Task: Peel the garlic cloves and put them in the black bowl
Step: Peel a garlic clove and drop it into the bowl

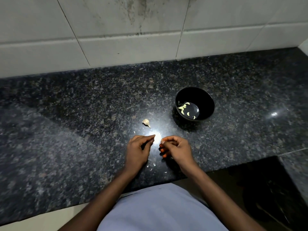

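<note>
I take the black bowl as my mark. It stands on the dark granite counter with several peeled cloves lying at its bottom. Nearer me and to the left of the bowl lies the leftover garlic piece, still in its skin, touching nothing. Nearer still, both my hands hover over a bright glare on the stone.

My left hand has thumb and forefinger drawn together to a point; the glare hides whether they pinch a scrap of skin, so I cannot tell. My right hand is curled, fingertips tucked in, and something pale shows at the forefinger tip, likely the clove being stripped, though I cannot be sure.

To do this well, I think I should hold the clove firm in the right, catch the loose skin edge with the left nails, and pull along its length, not across. Bits of skin lie scattered on the counter edge nearest me, well short of the bowl; they should stay out of it.
</note>
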